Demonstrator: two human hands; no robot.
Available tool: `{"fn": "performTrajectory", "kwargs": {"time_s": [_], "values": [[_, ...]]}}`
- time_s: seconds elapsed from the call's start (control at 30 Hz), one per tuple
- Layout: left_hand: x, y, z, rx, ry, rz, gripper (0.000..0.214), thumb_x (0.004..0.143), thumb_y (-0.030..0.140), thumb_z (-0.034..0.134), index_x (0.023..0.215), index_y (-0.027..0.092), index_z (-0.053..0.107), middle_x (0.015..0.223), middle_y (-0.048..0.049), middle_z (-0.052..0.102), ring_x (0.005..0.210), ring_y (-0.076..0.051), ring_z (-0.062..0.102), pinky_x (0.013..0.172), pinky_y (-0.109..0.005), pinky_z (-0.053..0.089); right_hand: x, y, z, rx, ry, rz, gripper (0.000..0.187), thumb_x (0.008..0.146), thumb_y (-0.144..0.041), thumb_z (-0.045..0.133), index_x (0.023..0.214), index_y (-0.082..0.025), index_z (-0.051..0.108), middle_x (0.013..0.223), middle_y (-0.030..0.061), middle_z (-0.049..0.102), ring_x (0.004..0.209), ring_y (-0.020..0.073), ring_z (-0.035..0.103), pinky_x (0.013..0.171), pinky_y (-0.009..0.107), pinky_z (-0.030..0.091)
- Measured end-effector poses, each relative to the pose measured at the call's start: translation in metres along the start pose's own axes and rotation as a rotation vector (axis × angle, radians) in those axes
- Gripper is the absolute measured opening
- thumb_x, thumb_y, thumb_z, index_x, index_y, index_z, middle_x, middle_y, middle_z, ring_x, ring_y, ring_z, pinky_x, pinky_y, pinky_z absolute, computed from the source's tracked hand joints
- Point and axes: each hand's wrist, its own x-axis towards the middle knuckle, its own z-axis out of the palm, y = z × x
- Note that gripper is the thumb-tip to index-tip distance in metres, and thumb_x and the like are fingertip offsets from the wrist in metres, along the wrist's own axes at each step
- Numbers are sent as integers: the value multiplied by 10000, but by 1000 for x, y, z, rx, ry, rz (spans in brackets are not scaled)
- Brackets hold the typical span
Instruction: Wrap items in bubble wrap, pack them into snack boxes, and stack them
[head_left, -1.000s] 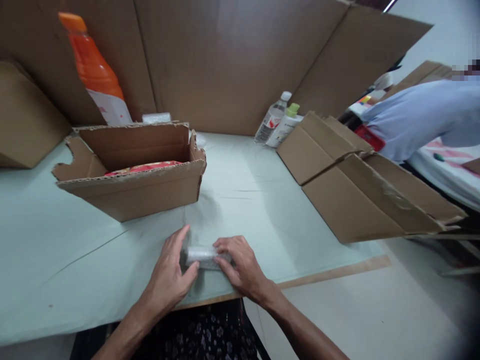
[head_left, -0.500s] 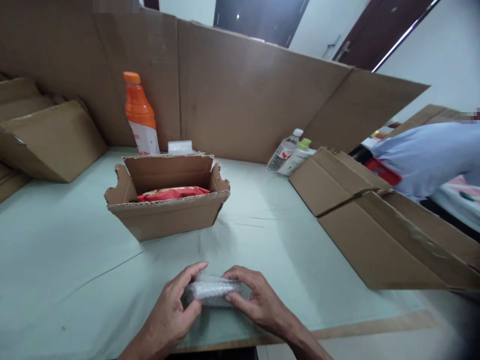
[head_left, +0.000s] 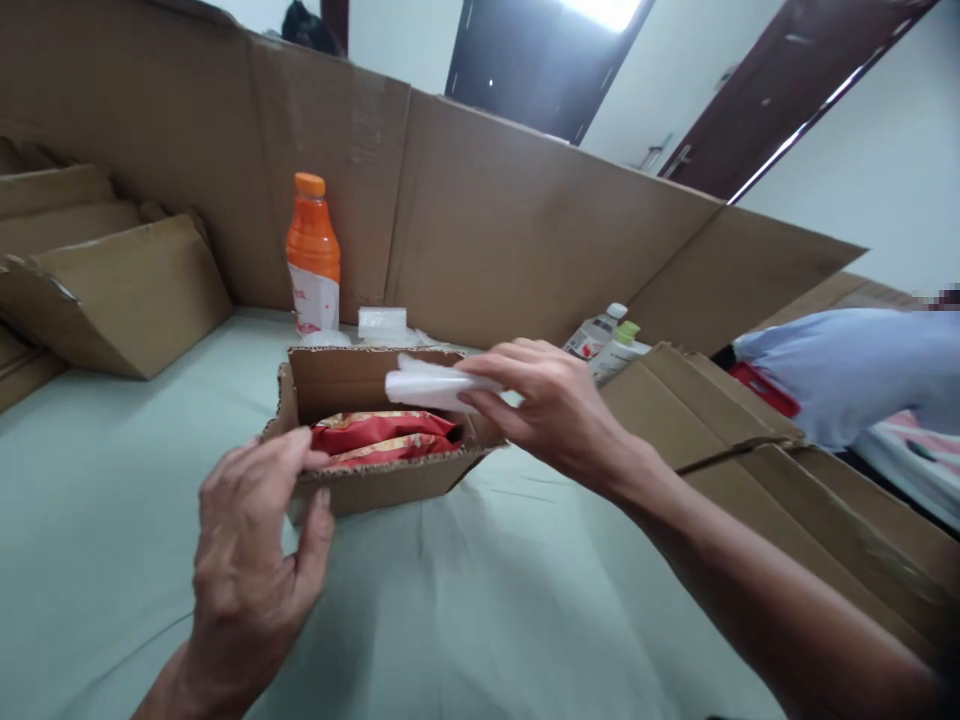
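Note:
A small open cardboard box (head_left: 390,490) stands on the table with red packets (head_left: 386,435) inside. At its front left corner is my left hand (head_left: 251,560), fingers over the rim and thumb in front of the wall, gripping the box there. My right hand (head_left: 544,400) pinches a folded piece of bubble wrap (head_left: 427,386) between thumb and fingers. That piece is held above the right half of the box's opening, in front of the back wall.
Behind the box stand an orange bottle (head_left: 313,255) and a clear plastic roll (head_left: 382,323). Two bottles (head_left: 600,335) lean at the back right beside cardboard boxes (head_left: 697,410). More cardboard (head_left: 142,290) is at the left. A cardboard partition (head_left: 517,215) runs behind; a person's blue sleeve (head_left: 832,365) shows right.
My right hand has lifted the bubble wrap from the table's near side up over the box. My left hand has let go of it and moved to the box's left front corner.

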Motion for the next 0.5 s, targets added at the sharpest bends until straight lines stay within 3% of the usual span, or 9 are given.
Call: {"fn": "performTrajectory", "kwargs": {"time_s": [0.13, 0.27, 0.4, 0.5], "values": [[-12, -3, 9, -45, 22, 29, 779, 852, -8, 621, 1558, 224, 386, 1102, -83, 692, 1122, -258, 637, 1134, -559, 439, 50, -3, 40, -194, -408, -85, 153, 933, -158, 629, 855, -171, 760, 866, 87, 773, 805, 238, 708, 684, 322, 462], [-13, -3, 8, -47, 21, 17, 774, 851, -16, 618, 1549, 225, 387, 1078, -71, 697, 1083, -244, 640, 1127, -562, 443, 63, -9, 65, -221, -619, -52, 197, 878, -47, 618, 779, -149, 755, 791, 113, 772, 714, 229, 712, 602, 301, 428], [-8, -3, 6, -51, 8, 6, 761, 867, 0, 615, 1543, 262, 384, 1035, -44, 704, 1062, -238, 648, 1118, -565, 458, 63, -9, 66, -166, -750, -40, 212, 904, -58, 598, 819, -173, 754, 754, 85, 768, 631, 211, 693, 561, 301, 415], [-10, -2, 3, -40, 19, -21, 778, 862, 33, 650, 1553, 280, 391, 1176, -72, 680, 1196, -266, 621, 1151, -568, 439, 57, -8, 49, -188, -639, -88, 190, 916, -74, 601, 941, -193, 746, 860, 79, 788, 715, 217, 718, 645, 328, 463]]}}
